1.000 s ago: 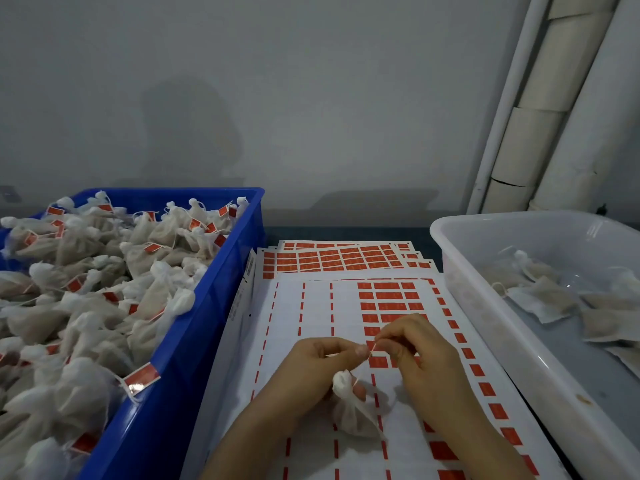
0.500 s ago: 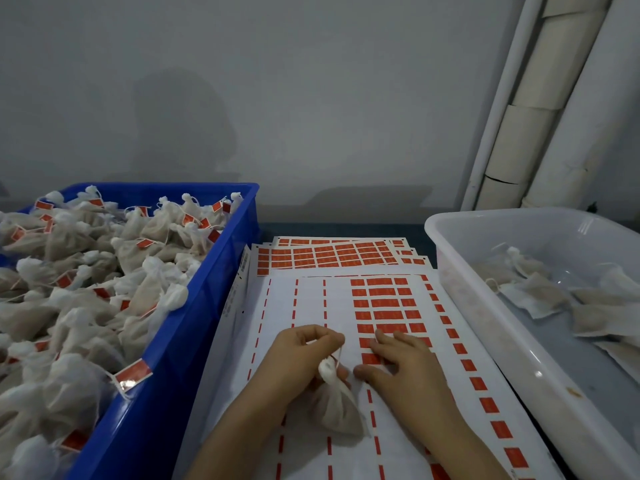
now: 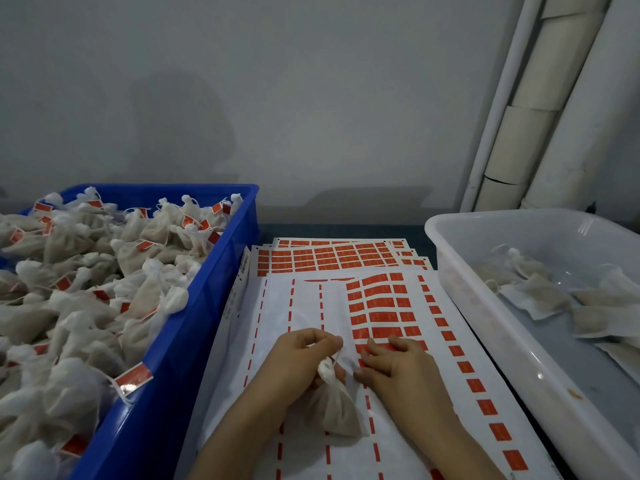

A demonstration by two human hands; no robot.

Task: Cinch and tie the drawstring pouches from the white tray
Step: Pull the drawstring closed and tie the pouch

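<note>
A small cinched cloth pouch [image 3: 335, 408] lies on the sticker sheet [image 3: 304, 317] in front of me. My left hand [image 3: 304, 358] pinches its drawstring near the gathered neck, thumb and forefinger together. My right hand [image 3: 398, 368] lies just right of the pouch with its fingers spread flat on the red stickers, fingertips at a sticker's edge. The white tray [image 3: 485, 317] at the right holds several flat, untied pouches [image 3: 540, 299].
A blue bin [image 3: 194, 323] at the left is heaped with tied pouches bearing red labels [image 3: 133, 377]. More sheets of red stickers [image 3: 332, 254] are stacked behind the top sheet. A grey wall and white pipes [image 3: 540, 109] stand behind.
My right hand has let go of the string and dropped flat onto the sticker sheet. The pouch and my left hand have sunk lower onto the sheet.
</note>
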